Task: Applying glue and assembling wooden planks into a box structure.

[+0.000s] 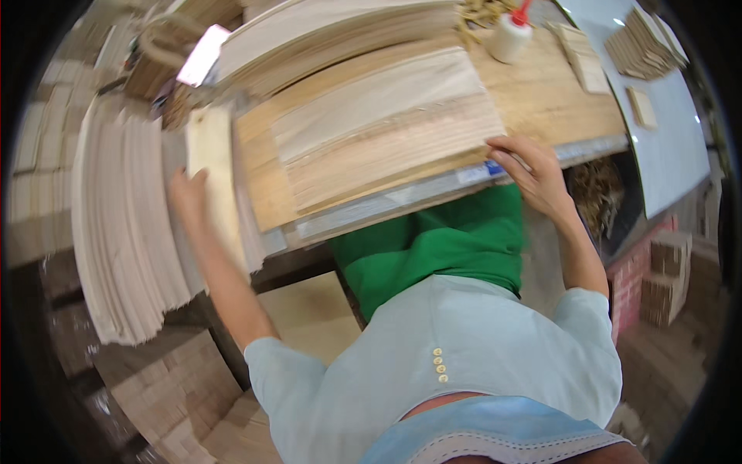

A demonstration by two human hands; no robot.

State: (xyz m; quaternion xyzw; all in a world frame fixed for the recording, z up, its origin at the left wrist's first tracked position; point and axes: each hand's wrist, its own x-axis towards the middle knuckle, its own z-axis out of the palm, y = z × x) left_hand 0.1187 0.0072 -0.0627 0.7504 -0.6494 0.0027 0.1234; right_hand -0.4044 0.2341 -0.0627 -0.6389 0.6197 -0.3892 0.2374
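Observation:
On the left, my left hand [191, 193], slightly blurred, is closed at the left edge of a pale yellow wood sheet [212, 147]. The thumb lies over the sheet; the other fingertips are partly hidden. Beneath and beside it stands a large stack of thin wood sheets [124, 216]. My right hand [529, 170] is at the right front corner of a low pile of long, thin wood sheets [386, 116] on the workbench. Its thumb and forefinger are apart, with the fingertips by the pile's edge and nothing visible between them.
Behind the pile lies a taller stack of wood sheets [332, 39]. A white glue bottle with a red nozzle [511, 37] and small wood pieces [580, 58] stand at the back right. Wood blocks [641, 46] rest on a light-blue surface [672, 147]. A bright screen [203, 56] is at the back left.

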